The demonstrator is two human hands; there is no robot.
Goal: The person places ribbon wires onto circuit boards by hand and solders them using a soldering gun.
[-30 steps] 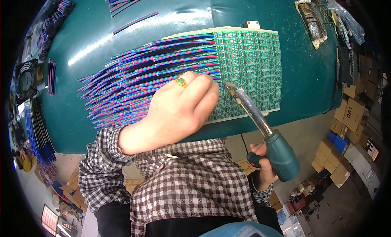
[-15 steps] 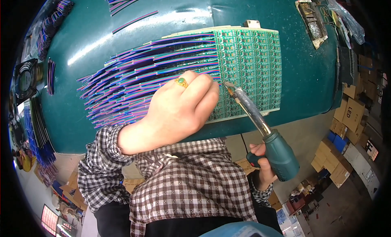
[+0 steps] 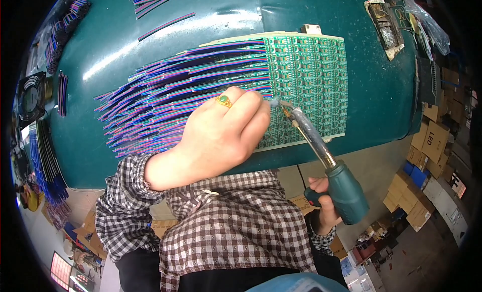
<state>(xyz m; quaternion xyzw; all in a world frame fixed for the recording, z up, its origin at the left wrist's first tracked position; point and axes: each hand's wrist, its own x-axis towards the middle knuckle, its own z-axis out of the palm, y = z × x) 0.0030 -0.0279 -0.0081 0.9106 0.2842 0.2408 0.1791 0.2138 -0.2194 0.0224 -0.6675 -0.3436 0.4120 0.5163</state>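
Note:
A panel of small green circuit boards (image 3: pixel 316 81) lies on the table. Rows of red, blue and black ribbon wires (image 3: pixel 165 86) run leftward from its middle. My left hand (image 3: pixel 221 134), wearing a gold ring with a green stone, rests over the wires, its fingers closed at the wire ends. The fingertips are hidden, but a ribbon wire comes out by them. My right hand (image 3: pixel 327 210) grips a green-bodied soldering gun (image 3: pixel 346 191) around its handle. Its metal tip points at the board just right of my left fingers, where a small pale haze shows.
Loose ribbon wires (image 3: pixel 167 27) lie beyond the panel. A dirty metal tray (image 3: pixel 385 28) sits at the far right, near clear plastic. At the left edge are a black fan (image 3: pixel 32 99) and hanging wire bundles (image 3: pixel 47 161). Cardboard boxes (image 3: pixel 431 141) stand on the floor at right.
The soldering gun's tip has shifted slightly up and right. A small pale haze now shows by my left fingers. My left hand has stayed in place.

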